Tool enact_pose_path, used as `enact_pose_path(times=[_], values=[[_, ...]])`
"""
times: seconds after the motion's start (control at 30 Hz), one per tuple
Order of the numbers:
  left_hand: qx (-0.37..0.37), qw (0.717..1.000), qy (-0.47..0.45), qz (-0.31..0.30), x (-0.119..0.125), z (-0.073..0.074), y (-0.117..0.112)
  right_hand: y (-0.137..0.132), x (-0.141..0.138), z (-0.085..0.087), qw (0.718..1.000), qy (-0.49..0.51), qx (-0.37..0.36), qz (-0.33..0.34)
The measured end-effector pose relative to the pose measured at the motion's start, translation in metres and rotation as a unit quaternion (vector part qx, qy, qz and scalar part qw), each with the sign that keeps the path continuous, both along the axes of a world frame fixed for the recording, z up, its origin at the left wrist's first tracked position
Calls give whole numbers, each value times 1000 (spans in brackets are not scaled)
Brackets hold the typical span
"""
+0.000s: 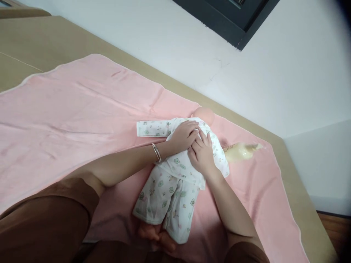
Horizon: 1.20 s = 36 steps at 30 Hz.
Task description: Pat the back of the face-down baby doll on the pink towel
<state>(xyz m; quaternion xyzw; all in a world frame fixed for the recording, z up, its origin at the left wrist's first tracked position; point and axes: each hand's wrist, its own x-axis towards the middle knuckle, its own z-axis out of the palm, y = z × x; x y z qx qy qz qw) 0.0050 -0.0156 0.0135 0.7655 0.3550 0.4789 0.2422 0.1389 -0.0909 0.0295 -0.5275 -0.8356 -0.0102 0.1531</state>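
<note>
A baby doll lies on its back, dressed in a white printed top [178,162] and matching trousers [167,193]. The doll's bald head [204,114] shows past the collar, and its feet [156,235] stick out of the trouser legs. My left hand [183,136], below a bracelet [156,152], rests on the chest of the top with its fingers stretched out. My right hand [202,152] lies flat against the same chest, fingers a little apart. Both hands meet at the middle of the chest. Whatever is under my fingers is hidden.
Under the doll spreads a pink blanket [68,109] on a tan table [82,42]. A pale yellow item in clear wrapping [241,151] lies right of the doll. The white wall [260,91], with a dark frame [219,20], borders the table's far side.
</note>
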Motion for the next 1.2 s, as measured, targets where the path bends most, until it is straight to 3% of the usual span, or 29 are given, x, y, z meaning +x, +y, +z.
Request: enact_pose_path(times=[0.2,0.33,0.5,0.67,0.87,1.0,1.2], values=[[-11,1000,-10,-13,0,4,-2,17,16,-2,996,65,-2,-66],[-25,1000,-2,5,0,3,-3,3,1,-8,986,70,28,-150],[-6,1000,-8,-4,-1,-1,0,-13,-14,-4,999,-9,12,-51],[30,999,9,-10,1,-4,4,13,13,1,1000,23,-1,13],[56,998,25,1,4,-9,6,27,28,-8,992,101,21,-71],[28,997,41,64,3,-9,6,16,19,-7,985,95,24,-144],[22,981,138,131,4,-10,3,22,26,-2,979,96,30,-176]])
